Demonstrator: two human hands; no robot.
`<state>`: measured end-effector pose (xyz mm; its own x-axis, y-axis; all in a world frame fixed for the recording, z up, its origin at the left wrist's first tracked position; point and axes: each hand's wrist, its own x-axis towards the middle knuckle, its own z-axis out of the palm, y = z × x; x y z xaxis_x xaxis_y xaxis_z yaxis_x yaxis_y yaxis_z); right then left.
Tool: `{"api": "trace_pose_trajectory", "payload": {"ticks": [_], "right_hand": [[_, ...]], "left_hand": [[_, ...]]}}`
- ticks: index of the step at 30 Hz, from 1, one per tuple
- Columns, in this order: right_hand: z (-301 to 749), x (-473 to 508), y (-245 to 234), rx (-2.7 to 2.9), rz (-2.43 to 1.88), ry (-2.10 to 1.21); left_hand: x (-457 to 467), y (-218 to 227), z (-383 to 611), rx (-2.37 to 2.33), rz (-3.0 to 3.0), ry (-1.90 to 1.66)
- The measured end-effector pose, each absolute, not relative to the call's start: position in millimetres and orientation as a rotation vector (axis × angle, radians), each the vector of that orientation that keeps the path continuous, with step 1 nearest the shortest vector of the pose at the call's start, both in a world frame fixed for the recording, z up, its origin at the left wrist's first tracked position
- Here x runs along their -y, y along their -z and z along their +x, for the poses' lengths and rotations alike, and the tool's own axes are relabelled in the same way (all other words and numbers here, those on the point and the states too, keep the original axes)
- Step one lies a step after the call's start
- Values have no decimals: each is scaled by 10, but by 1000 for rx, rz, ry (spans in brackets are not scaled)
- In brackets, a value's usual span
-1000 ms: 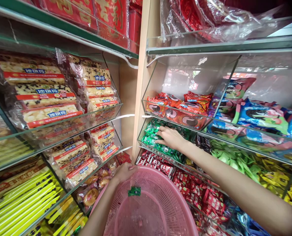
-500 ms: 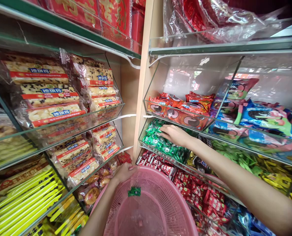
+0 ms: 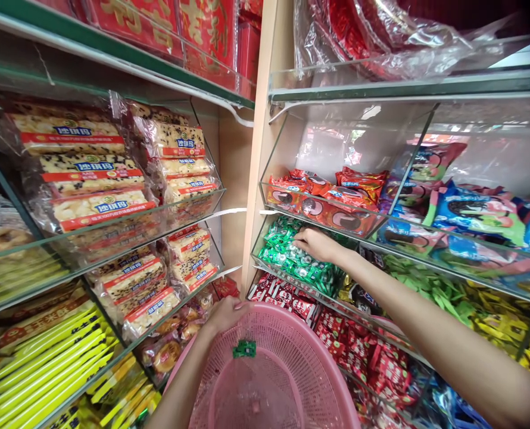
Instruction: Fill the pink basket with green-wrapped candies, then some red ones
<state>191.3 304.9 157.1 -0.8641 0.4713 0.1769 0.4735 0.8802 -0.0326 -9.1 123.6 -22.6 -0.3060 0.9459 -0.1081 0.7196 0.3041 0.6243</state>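
My left hand point(image 3: 225, 314) grips the far rim of a pink plastic basket point(image 3: 292, 357) held low in front of me. One small green-wrapped candy point(image 3: 244, 348) lies inside the basket near that rim. My right hand point(image 3: 316, 243) reaches into a glass bin full of green-wrapped candies point(image 3: 292, 262) on the right shelf. Its fingers curl down into the pile, and whether they hold a candy is hidden.
Glass shelves flank me. On the left are bagged rice-crisp cakes point(image 3: 90, 173) and yellow packets point(image 3: 37, 363). On the right are red snack packs point(image 3: 331, 193), blue packs point(image 3: 474, 214), red candies point(image 3: 363, 351) and light green and yellow sweets point(image 3: 443, 292). A wooden post point(image 3: 258, 143) divides the units.
My right hand has shifted slightly up and deeper into the green candy bin, with its fingers curling in. My left hand and the basket have stayed still.
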Motion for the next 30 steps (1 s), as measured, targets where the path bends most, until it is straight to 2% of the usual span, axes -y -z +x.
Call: {"api": "trace_pose_trajectory", "payload": {"ticks": [8, 16, 22, 28, 30], "right_hand": [[1940, -3084, -1551, 2756, -754, -169], [1982, -2940, -1539, 2559, -1149, -328], [1937, -2797, -1487, 2544, -1451, -2], [1943, -2761, -1485, 2755, -859, 259], [1927, -2746, -1487, 2835, -809, 292]], "left_hand": [[-1236, 256, -100, -2118, 1492, -659], [-1255, 240, -82, -2104, 1515, -650], [-1258, 197, -42, -2065, 1531, -651], [-1231, 230, -76, -2095, 1514, -665], [-1214, 233, -89, -2092, 1505, -675]]}}
